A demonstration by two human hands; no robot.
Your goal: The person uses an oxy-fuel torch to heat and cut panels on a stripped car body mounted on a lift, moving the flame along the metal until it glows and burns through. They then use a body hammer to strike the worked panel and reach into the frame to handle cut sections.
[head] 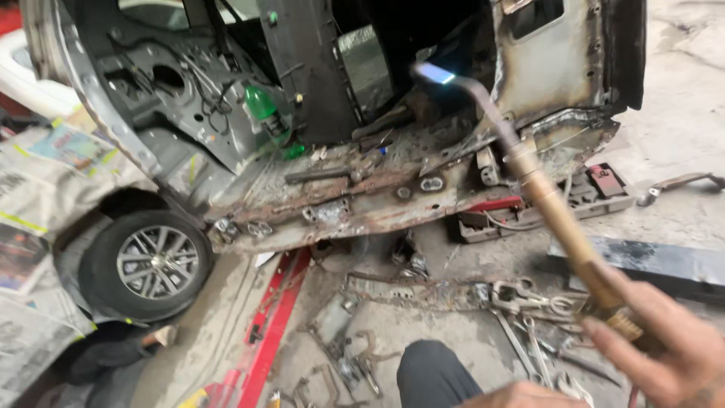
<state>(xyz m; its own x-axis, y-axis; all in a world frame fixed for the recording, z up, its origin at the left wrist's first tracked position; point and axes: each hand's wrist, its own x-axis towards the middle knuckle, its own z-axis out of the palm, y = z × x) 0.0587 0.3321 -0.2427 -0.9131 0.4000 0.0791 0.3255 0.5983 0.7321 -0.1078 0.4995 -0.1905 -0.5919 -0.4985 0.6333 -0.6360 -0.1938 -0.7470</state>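
My right hand [668, 351] is down at four o'clock, fingers wrapped tight round the brass handle of the gas torch [544, 193]. The torch runs up and away from me toward eleven o'clock, its dark bent neck ending in a blue flame [432, 72] just in front of the open car body. The flame sits in the dark door opening, above the rusty sill [355, 204]; I can't tell whether it touches any metal.

My left hand [521, 396] barely peeks in at six o'clock along the bottom edge. Only the knuckles show, so whether it's open or closed, I can't tell. Just beside it at seven o'clock is my knee [434, 374] in dark cloth.

The sill runs nine to three across the middle, pitted and brown, with holes and small brackets along it. At nine o'clock stands the wheel [155, 261] with its alloy rim, and newspaper [45, 181] masks the body panel above it. A green bottle [264, 106] sits inside the car at eleven o'clock.

On the concrete floor [680, 113] between me and the sill lie locking pliers [529, 296] and spanners, scattered. A red bar [276, 317] slants from six toward the sill. At three o'clock rests an open tool tray [596, 189].
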